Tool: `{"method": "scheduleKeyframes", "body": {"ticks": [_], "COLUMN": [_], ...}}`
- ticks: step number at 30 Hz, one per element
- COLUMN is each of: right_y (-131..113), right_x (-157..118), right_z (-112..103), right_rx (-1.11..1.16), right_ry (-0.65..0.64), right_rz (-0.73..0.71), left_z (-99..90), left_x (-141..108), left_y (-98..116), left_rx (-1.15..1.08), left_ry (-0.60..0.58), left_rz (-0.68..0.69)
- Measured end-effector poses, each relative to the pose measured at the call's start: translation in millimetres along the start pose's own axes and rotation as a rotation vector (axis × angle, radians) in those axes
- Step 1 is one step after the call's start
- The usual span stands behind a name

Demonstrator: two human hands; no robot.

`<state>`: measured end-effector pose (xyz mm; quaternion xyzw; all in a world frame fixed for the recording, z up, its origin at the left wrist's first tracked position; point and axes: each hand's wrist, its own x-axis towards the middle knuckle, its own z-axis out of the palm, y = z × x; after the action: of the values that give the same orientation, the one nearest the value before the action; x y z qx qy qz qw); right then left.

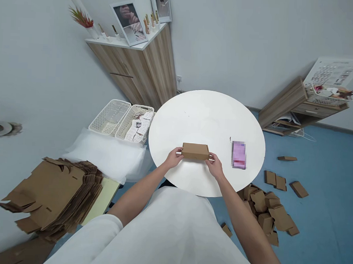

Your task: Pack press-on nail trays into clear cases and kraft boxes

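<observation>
A small brown cardboard box (195, 150), its lid closed, is held between my two hands over the near half of a round white table (201, 117). The fingers of my left hand (174, 157) grip its left end. At the opposite end, my right hand (214, 165) pinches the right side with thumb and fingers. Whether the underside of the box touches the tabletop I cannot tell. To the right of my right hand lies a flat pink-purple rectangle (239, 155), blurred into blocks.
Flattened cardboard blanks (55, 196) are stacked at the left. White baskets (110, 116) stand by the table's left edge, one holding printed papers. Folded boxes (267, 209) lie heaped on the blue floor at the right. A wooden cabinet (156, 63) stands behind.
</observation>
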<state>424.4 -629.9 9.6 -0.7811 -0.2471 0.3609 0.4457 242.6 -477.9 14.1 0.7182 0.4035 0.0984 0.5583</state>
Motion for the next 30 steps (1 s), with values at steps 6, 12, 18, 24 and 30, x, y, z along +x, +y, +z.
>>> {"method": "scheduleKeyframes", "body": {"ticks": [6, 12, 18, 24, 30], "right_y": [13, 26, 34, 23, 7], "right_x": [-30, -55, -66, -73, -82], "right_z": [15, 37, 54, 58, 65], "right_rx": [-0.002, 0.016, -0.024, 0.013, 0.151], "right_ry": [0.023, 0.057, 0.127, 0.235, 0.202], "right_rz": [0.13, 0.181, 0.203, 0.29, 0.399], "left_z": [1.3, -3.3, -7.1, -16.1, -16.4], "left_x": [-20, -24, -15, -7, -6], "left_y": [-14, -31, -42, -46, -42], "left_rx": [0.002, 0.135, 0.222, 0.182, 0.123], "left_ry": [-0.069, -0.073, -0.132, -0.163, -0.225], "left_rz": [-0.027, -0.092, -0.102, -0.086, -0.05]}}
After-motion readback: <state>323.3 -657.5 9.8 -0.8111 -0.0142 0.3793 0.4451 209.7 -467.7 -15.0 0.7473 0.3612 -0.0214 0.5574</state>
